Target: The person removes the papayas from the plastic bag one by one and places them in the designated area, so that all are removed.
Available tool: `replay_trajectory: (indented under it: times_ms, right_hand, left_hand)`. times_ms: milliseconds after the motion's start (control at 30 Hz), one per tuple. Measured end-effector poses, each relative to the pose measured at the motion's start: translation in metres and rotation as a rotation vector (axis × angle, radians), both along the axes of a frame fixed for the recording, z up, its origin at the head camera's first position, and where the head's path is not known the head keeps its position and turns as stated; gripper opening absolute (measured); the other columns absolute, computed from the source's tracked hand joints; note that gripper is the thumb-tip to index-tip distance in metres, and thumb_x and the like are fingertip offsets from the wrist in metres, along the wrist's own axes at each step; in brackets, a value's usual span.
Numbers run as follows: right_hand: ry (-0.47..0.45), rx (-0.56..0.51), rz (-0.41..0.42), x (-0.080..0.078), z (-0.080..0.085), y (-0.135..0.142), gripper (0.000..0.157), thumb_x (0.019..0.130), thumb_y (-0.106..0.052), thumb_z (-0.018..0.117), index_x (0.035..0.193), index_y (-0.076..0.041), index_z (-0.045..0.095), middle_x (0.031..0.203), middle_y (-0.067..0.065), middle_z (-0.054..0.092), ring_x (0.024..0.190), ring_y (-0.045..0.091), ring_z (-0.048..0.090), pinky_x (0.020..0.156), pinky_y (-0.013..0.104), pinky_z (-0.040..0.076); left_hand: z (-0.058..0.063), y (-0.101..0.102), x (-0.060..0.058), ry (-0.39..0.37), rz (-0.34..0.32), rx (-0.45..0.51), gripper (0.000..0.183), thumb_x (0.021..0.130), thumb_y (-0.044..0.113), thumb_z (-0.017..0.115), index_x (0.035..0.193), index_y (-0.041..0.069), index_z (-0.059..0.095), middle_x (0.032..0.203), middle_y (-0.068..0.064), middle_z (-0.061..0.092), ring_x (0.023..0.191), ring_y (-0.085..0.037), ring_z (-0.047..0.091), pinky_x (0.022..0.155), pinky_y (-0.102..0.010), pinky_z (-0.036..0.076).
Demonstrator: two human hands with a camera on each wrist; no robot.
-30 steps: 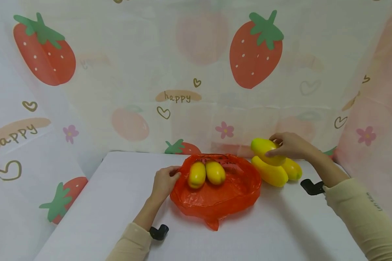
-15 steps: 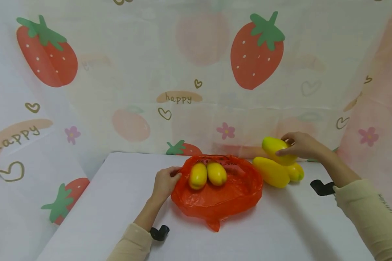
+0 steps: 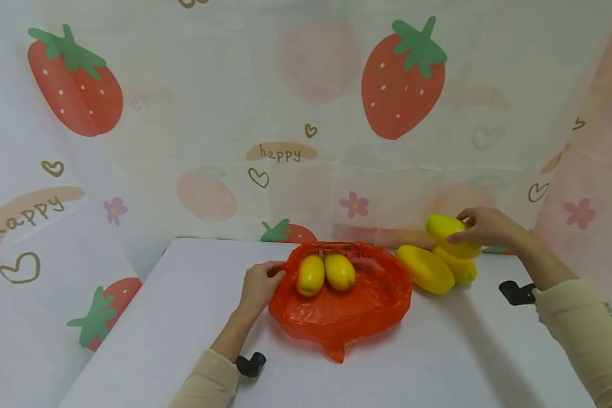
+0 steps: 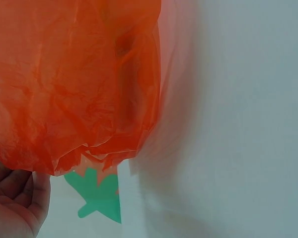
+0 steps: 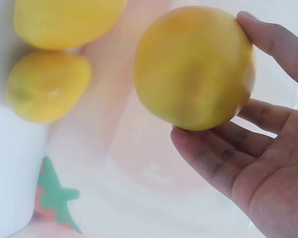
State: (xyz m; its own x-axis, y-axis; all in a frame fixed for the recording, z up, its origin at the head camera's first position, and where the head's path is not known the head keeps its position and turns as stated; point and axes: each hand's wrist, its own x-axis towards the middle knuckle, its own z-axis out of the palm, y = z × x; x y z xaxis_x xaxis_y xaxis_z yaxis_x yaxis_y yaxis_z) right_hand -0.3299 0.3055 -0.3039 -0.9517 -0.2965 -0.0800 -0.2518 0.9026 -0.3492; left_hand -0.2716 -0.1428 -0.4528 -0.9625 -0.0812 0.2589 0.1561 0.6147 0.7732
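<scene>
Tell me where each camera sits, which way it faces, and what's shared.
Head: on the person's head, facing forward and down over the table; left hand, right hand and sleeves show.
Left wrist: on that wrist, facing the red bag; part of the left hand shows.
Right wrist: on that wrist, facing the held yellow fruit; the right hand shows, palm visible.
Head and right wrist share the held yellow fruit.

White table [image 3: 194, 306]; pale strawberry-print curtain [image 3: 209, 107] behind, lettered "happy".
</scene>
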Motion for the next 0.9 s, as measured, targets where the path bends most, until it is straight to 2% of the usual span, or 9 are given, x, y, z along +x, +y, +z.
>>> replay_trajectory:
  times_ms: [167, 433, 700, 900]
  right_hand:
    - [-0.005, 0.008, -0.026, -0.002, 0.000, 0.009, 0.074, 0.083, -0.046, 0.072, 0.125, 0.012, 0.052, 0.119, 0.038, 0.056, 0.101, 0.044, 0.059, 0.087, 0.057, 0.053]
    - [-0.036, -0.002, -0.062, -0.003, -0.005, 0.030, 0.076, 0.085, -0.047, 0.071, 0.126, 0.014, 0.050, 0.121, 0.042, 0.053, 0.103, 0.049, 0.057, 0.087, 0.059, 0.052]
    - [-0.119, -0.027, -0.128, -0.005, -0.013, 0.049, 0.084, 0.085, -0.047, 0.069, 0.131, 0.017, 0.041, 0.123, 0.044, 0.048, 0.097, 0.043, 0.060, 0.082, 0.050, 0.058]
    - [-0.172, -0.047, -0.172, -0.006, -0.018, 0.059, 0.085, 0.086, -0.046, 0.069, 0.132, 0.018, 0.038, 0.124, 0.044, 0.046, 0.095, 0.040, 0.061, 0.084, 0.050, 0.058]
  left_hand:
    - [-0.002, -0.001, -0.001, 0.000, 0.007, 0.006, 0.024, 0.092, 0.010, 0.065, 0.114, 0.002, 0.071, 0.105, -0.014, 0.074, 0.097, -0.027, 0.069, 0.089, -0.039, 0.058]
    - [-0.002, -0.002, -0.001, -0.002, 0.011, 0.003, 0.024, 0.092, 0.009, 0.065, 0.113, 0.001, 0.071, 0.104, -0.014, 0.074, 0.096, -0.026, 0.069, 0.088, -0.039, 0.058]
    - [0.001, -0.002, 0.001, -0.005, 0.002, 0.003, 0.023, 0.092, 0.008, 0.064, 0.112, 0.000, 0.072, 0.104, -0.014, 0.074, 0.096, -0.026, 0.069, 0.088, -0.039, 0.058]
    - [0.002, -0.001, 0.002, -0.002, -0.003, -0.002, 0.023, 0.091, 0.008, 0.065, 0.112, 0.000, 0.072, 0.103, -0.014, 0.074, 0.095, -0.026, 0.069, 0.088, -0.039, 0.058]
